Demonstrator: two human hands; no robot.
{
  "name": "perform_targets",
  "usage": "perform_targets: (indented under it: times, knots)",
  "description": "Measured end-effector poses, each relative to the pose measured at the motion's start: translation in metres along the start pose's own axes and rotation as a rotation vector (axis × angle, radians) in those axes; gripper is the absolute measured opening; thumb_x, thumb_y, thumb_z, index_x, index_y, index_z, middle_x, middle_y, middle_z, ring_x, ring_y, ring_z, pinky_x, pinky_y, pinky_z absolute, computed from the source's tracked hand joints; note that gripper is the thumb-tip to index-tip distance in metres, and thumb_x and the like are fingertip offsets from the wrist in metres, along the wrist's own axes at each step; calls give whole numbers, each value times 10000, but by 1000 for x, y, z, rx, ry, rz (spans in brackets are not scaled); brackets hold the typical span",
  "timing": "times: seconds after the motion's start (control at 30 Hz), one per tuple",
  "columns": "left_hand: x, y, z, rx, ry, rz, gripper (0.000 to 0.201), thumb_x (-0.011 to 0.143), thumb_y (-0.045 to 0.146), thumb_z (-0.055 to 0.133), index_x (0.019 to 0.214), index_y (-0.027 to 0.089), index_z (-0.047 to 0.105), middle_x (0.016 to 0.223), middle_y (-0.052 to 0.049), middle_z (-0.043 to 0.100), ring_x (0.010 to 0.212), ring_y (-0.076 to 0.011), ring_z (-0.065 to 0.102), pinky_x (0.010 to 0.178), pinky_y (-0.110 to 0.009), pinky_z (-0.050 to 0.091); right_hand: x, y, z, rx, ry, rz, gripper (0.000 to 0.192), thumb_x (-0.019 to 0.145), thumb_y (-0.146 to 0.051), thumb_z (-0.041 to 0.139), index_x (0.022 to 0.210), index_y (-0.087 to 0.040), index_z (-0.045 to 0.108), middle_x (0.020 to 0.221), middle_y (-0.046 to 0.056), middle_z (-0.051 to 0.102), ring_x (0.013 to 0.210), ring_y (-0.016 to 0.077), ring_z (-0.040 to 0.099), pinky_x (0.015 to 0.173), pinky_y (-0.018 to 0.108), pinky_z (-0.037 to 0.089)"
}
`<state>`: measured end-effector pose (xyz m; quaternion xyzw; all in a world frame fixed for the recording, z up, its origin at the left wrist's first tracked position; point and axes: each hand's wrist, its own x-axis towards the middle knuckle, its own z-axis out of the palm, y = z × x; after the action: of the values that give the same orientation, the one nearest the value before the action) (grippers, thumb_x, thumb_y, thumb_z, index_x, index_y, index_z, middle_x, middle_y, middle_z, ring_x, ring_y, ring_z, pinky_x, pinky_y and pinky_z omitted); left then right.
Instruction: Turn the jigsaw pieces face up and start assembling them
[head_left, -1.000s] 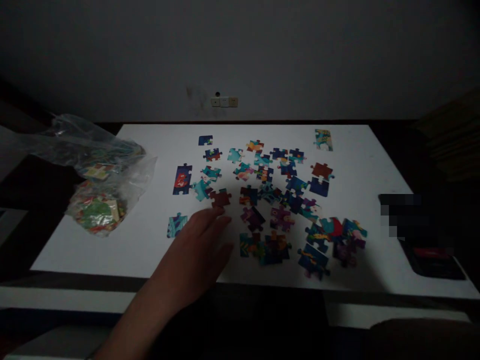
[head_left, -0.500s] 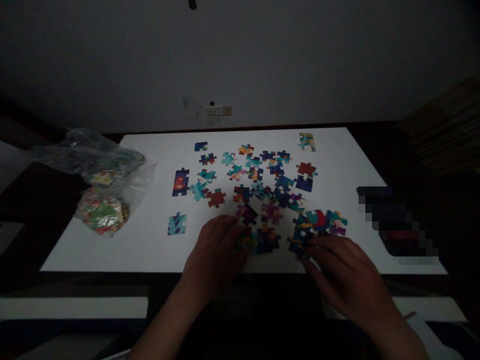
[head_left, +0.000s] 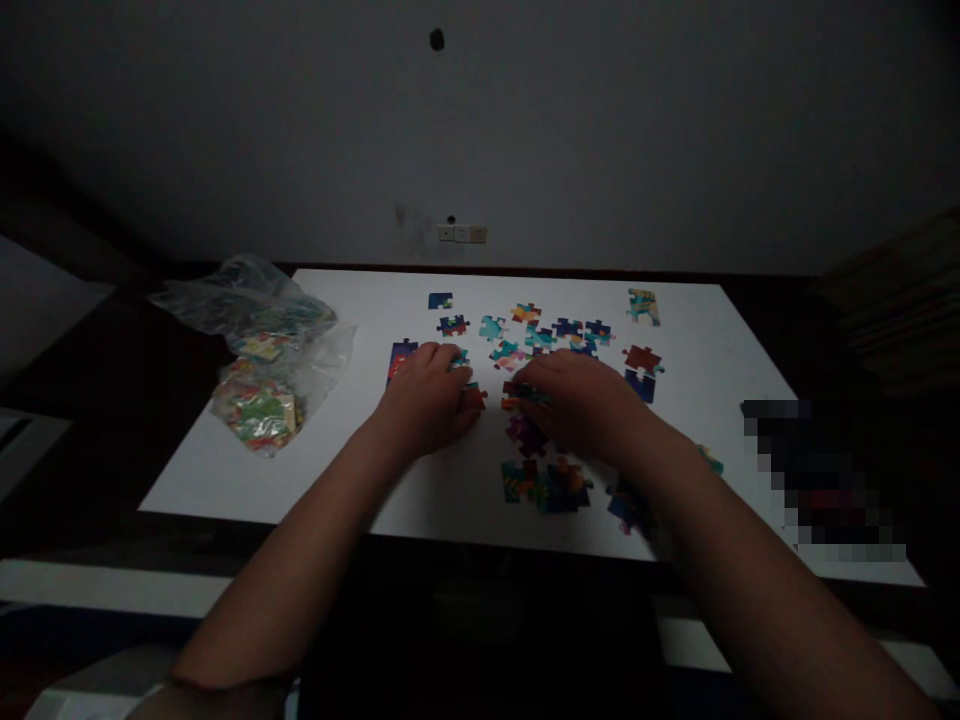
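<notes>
My left hand is low over the left side of the puzzle pieces, its fingers curled and its thumb against a reddish-brown puzzle piece. It partly covers a dark blue piece with a red figure. Across a small gap, my right hand has its fingertips and thumb closed about a dark puzzle piece with red. Just below lies a purple piece. Nearer the front edge is a joined dark cluster. My right forearm hides part of another dark cluster.
Clear plastic bags with more pieces lie at the left of the white table. Several loose pieces, among them a yellow-and-teal one, are spread toward the back. A pixelated dark item is at the right edge.
Both hands have moved away from the front edge toward the middle pieces. My right hand has left the front-right cluster and swung left. The view has shifted, so the table appears farther right.
</notes>
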<state>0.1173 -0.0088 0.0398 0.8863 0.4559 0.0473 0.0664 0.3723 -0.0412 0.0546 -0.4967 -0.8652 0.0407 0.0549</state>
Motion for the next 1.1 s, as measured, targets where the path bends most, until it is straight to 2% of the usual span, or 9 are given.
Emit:
perform_targets:
  times: [0.1, 0.23, 0.37, 0.5, 0.6, 0.67, 0.8, 0.93, 1.1]
  knots:
    - [16, -5, 0, -34, -70, 85, 239, 944, 348, 778, 1104, 187, 851, 1423, -206, 704, 1367, -442, 592, 1153, -586, 527, 22, 1, 12, -16, -42, 20, 243, 998, -326, 779, 1210, -212, 809, 1219, 148, 830, 1144, 378, 754, 920, 506, 582]
    - [23, -11, 3, -117, -70, 143, 198, 830, 277, 832, 1014, 204, 824, 1257, -183, 740, 1223, -412, 639, 1044, -537, 560, 19, 4, 26, 36, -7, 57, 268, 947, -320, 819, 1191, -210, 808, 1157, 167, 821, 1140, 395, 738, 926, 523, 584]
    - [27, -20, 3, -345, -73, 115, 194, 763, 204, 808, 940, 241, 737, 975, -84, 743, 935, -283, 669, 842, -388, 559, 17, 13, 33, 258, 38, 107, 392, 890, -222, 844, 1278, -196, 789, 1245, 172, 805, 1121, 349, 749, 934, 479, 593]
    - [33, -14, 2, -865, -81, -42, 161, 866, 307, 809, 923, 240, 674, 828, -16, 728, 757, -194, 678, 709, -315, 560, 21, 25, 29, 681, 224, 284, 142, 912, -281, 829, 1050, -247, 834, 1038, 73, 832, 907, 247, 765, 805, 382, 573]
    - [36, 3, 10, -1345, -98, -199, 333, 852, 420, 900, 1043, 226, 707, 891, -20, 779, 750, -189, 760, 722, -344, 644, 22, 32, 23, 1097, 401, 417, 316, 851, -483, 908, 1016, -227, 827, 932, 51, 808, 767, 207, 736, 666, 329, 535]
    - [35, 14, 17, -1484, -107, -270, 404, 797, 425, 967, 1051, 217, 732, 923, -19, 796, 692, -165, 756, 685, -329, 655, 22, 33, 20, 1277, 451, 436, 404, 773, -504, 963, 1014, -210, 826, 923, 45, 793, 721, 178, 708, 635, 309, 527]
    - [33, 25, 27, -1547, -105, -301, 400, 756, 362, 1009, 1037, 196, 779, 941, -26, 818, 646, -130, 730, 642, -292, 645, 22, 32, 16, 1365, 467, 403, 389, 726, -455, 992, 959, -196, 820, 851, 23, 756, 697, 149, 657, 644, 295, 538]
    - [30, 28, 26, -1527, -69, -310, 353, 775, 335, 993, 1051, 193, 825, 925, -36, 836, 670, -137, 733, 683, -311, 669, 23, 29, 14, 1396, 430, 383, 375, 722, -459, 994, 920, -205, 803, 773, -6, 707, 674, 141, 627, 632, 294, 546]
    - [27, 31, 24, -1518, -47, -307, 313, 803, 375, 964, 1053, 211, 871, 901, -38, 836, 687, -151, 745, 725, -348, 689, 23, 28, 16, 1435, 423, 377, 333, 710, -406, 995, 907, -215, 806, 806, -1, 723, 688, 139, 640, 638, 301, 563]
